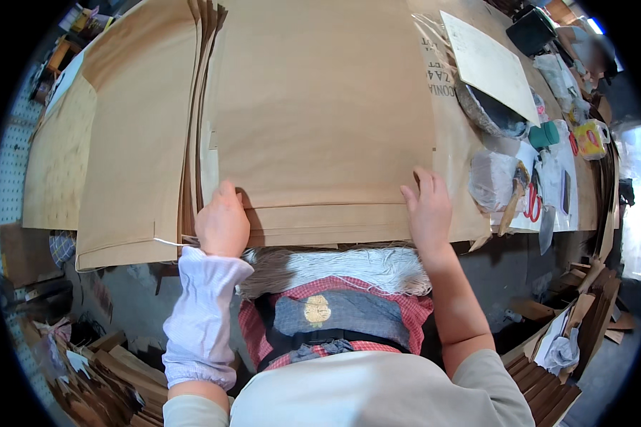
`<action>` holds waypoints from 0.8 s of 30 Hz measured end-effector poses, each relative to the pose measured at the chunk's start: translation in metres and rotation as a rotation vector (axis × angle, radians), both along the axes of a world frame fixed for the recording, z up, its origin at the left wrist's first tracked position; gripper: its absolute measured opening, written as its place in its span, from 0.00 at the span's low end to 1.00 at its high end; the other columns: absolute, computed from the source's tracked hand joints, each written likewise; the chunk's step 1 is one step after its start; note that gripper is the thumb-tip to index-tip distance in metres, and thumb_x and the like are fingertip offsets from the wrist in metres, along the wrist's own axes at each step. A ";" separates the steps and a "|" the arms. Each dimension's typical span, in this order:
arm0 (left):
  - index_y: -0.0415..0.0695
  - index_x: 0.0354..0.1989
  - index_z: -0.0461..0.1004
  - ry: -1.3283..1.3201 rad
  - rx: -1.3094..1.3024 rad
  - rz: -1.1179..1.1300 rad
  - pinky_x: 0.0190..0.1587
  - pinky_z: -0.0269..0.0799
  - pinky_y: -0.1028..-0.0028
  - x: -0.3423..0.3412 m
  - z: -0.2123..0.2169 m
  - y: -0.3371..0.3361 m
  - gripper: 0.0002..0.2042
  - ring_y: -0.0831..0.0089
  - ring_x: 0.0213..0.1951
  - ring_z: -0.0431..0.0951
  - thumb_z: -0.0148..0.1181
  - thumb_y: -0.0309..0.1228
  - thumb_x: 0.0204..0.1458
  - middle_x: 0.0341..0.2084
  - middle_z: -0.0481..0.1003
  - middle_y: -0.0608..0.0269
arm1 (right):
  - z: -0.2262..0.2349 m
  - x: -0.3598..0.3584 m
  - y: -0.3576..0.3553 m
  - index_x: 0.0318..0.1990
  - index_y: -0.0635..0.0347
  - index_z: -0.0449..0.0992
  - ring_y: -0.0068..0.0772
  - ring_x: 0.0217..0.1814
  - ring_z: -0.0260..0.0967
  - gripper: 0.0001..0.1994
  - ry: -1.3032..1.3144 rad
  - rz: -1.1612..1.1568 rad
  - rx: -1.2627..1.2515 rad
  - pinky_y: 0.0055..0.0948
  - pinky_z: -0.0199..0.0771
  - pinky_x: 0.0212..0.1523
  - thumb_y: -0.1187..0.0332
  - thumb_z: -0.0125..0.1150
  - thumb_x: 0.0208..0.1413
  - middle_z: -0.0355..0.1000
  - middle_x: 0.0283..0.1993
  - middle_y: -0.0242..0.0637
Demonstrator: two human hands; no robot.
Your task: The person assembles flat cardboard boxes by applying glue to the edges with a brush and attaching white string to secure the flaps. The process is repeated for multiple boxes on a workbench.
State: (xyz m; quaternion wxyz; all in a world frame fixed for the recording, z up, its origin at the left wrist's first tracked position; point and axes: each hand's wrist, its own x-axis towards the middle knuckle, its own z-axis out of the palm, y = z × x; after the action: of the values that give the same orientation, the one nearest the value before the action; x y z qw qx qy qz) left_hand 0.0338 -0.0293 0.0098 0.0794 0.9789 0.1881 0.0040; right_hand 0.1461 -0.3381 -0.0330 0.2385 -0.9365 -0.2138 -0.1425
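Observation:
A stack of large brown paper sheets (320, 107) lies on the table in front of me. My left hand (223, 220) rests with curled fingers on the near left edge of the top sheets; a pale sleeve cover wraps that forearm. My right hand (427, 210) presses flat, fingers apart, on the near right edge of the same sheets. A bundle of whitish string (349, 269) lies across my lap just below the table edge, over a red checked apron (335, 313).
Another pile of brown sheets (132, 135) lies to the left. At right stand a beige card (488, 64) over a dark bowl, a teal tape roll (545, 135), red-handled scissors (532, 203), plastic bags and a yellow packet (591, 139). Cardboard scraps litter the floor on both sides.

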 end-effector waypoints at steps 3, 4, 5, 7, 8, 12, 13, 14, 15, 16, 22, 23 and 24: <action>0.36 0.46 0.64 -0.184 0.009 -0.283 0.45 0.65 0.54 0.003 0.005 -0.038 0.17 0.45 0.45 0.69 0.54 0.29 0.49 0.42 0.70 0.44 | -0.001 -0.022 0.035 0.55 0.63 0.66 0.46 0.56 0.62 0.23 0.026 0.152 0.058 0.38 0.63 0.54 0.64 0.59 0.52 0.65 0.54 0.48; 0.33 0.52 0.62 -0.337 -0.107 -0.570 0.53 0.62 0.54 0.001 0.006 -0.053 0.23 0.43 0.52 0.66 0.55 0.31 0.47 0.49 0.67 0.41 | 0.007 -0.039 0.057 0.59 0.63 0.62 0.48 0.63 0.55 0.27 0.209 0.325 0.156 0.39 0.57 0.62 0.61 0.58 0.53 0.61 0.60 0.50; 0.31 0.62 0.50 -0.023 -0.143 -0.640 0.65 0.45 0.53 -0.002 0.015 -0.068 0.39 0.45 0.64 0.50 0.60 0.39 0.45 0.61 0.54 0.39 | 0.021 -0.055 0.069 0.61 0.64 0.58 0.49 0.67 0.49 0.31 0.230 0.427 -0.007 0.38 0.50 0.65 0.59 0.58 0.53 0.55 0.63 0.51; 0.30 0.63 0.49 0.125 -0.116 -0.402 0.66 0.42 0.55 -0.008 0.011 -0.059 0.45 0.47 0.66 0.47 0.62 0.47 0.42 0.63 0.50 0.39 | 0.030 -0.059 0.063 0.64 0.67 0.53 0.49 0.71 0.42 0.35 0.295 0.354 -0.220 0.39 0.43 0.69 0.57 0.58 0.53 0.48 0.68 0.52; 0.30 0.63 0.48 0.195 -0.099 -0.282 0.67 0.40 0.56 -0.009 0.009 -0.048 0.48 0.48 0.66 0.45 0.63 0.51 0.41 0.64 0.48 0.39 | 0.025 -0.053 0.044 0.64 0.68 0.52 0.50 0.72 0.41 0.36 0.340 0.188 -0.268 0.40 0.42 0.69 0.57 0.59 0.52 0.48 0.68 0.52; 0.26 0.63 0.43 0.084 0.003 -0.188 0.67 0.39 0.57 -0.029 -0.006 -0.007 0.51 0.45 0.67 0.41 0.59 0.56 0.44 0.64 0.43 0.34 | 0.013 -0.037 -0.019 0.61 0.71 0.57 0.53 0.70 0.43 0.34 0.156 -0.119 -0.079 0.43 0.44 0.68 0.57 0.59 0.52 0.51 0.67 0.52; 0.26 0.64 0.42 0.088 -0.015 -0.178 0.67 0.38 0.57 -0.029 -0.009 -0.008 0.50 0.45 0.67 0.40 0.59 0.54 0.46 0.65 0.42 0.34 | 0.009 -0.035 -0.022 0.59 0.71 0.60 0.53 0.69 0.46 0.32 0.149 -0.159 -0.083 0.43 0.47 0.66 0.58 0.60 0.51 0.53 0.66 0.52; 0.26 0.64 0.41 0.092 -0.032 -0.168 0.67 0.37 0.58 -0.028 -0.011 -0.009 0.49 0.45 0.67 0.39 0.58 0.53 0.47 0.65 0.40 0.34 | 0.005 -0.031 -0.024 0.56 0.71 0.63 0.52 0.67 0.49 0.30 0.144 -0.198 -0.086 0.43 0.50 0.65 0.58 0.61 0.50 0.54 0.65 0.52; 0.26 0.64 0.39 0.095 -0.041 -0.158 0.68 0.36 0.58 -0.027 -0.011 -0.008 0.48 0.45 0.68 0.38 0.57 0.51 0.49 0.65 0.39 0.34 | 0.008 -0.029 -0.021 0.54 0.71 0.65 0.52 0.66 0.52 0.28 0.138 -0.238 -0.081 0.43 0.52 0.63 0.59 0.61 0.50 0.56 0.64 0.52; 0.25 0.64 0.40 0.081 -0.045 -0.153 0.67 0.37 0.58 -0.028 -0.012 -0.007 0.48 0.44 0.67 0.38 0.56 0.52 0.49 0.65 0.40 0.33 | 0.012 -0.028 -0.017 0.51 0.70 0.67 0.51 0.63 0.55 0.26 0.075 -0.243 -0.122 0.42 0.56 0.61 0.61 0.61 0.48 0.58 0.62 0.52; 0.24 0.63 0.43 0.050 -0.156 -0.154 0.67 0.37 0.57 -0.031 -0.031 0.009 0.47 0.42 0.67 0.38 0.54 0.56 0.50 0.64 0.40 0.31 | 0.018 -0.019 -0.016 0.41 0.66 0.74 0.43 0.48 0.67 0.17 -0.156 -0.145 -0.209 0.36 0.68 0.45 0.69 0.60 0.42 0.68 0.52 0.49; 0.24 0.63 0.43 0.070 -0.176 -0.134 0.68 0.36 0.57 -0.031 -0.027 0.010 0.48 0.42 0.67 0.38 0.54 0.57 0.49 0.64 0.40 0.31 | 0.022 -0.016 -0.018 0.40 0.65 0.74 0.43 0.46 0.68 0.16 -0.182 -0.122 -0.261 0.35 0.70 0.43 0.70 0.59 0.41 0.69 0.51 0.48; 0.24 0.63 0.44 0.090 -0.202 -0.120 0.68 0.36 0.57 -0.027 -0.021 0.004 0.48 0.42 0.67 0.37 0.53 0.57 0.49 0.64 0.40 0.31 | 0.019 -0.016 -0.022 0.39 0.65 0.75 0.42 0.43 0.69 0.15 -0.210 -0.105 -0.279 0.36 0.70 0.42 0.71 0.59 0.41 0.69 0.51 0.49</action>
State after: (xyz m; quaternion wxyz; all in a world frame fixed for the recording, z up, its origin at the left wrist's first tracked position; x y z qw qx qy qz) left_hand 0.0069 -0.0248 -0.0116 0.1690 0.9747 0.1319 -0.0635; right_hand 0.1298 -0.3602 -0.0138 0.0748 -0.9504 -0.2060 -0.2209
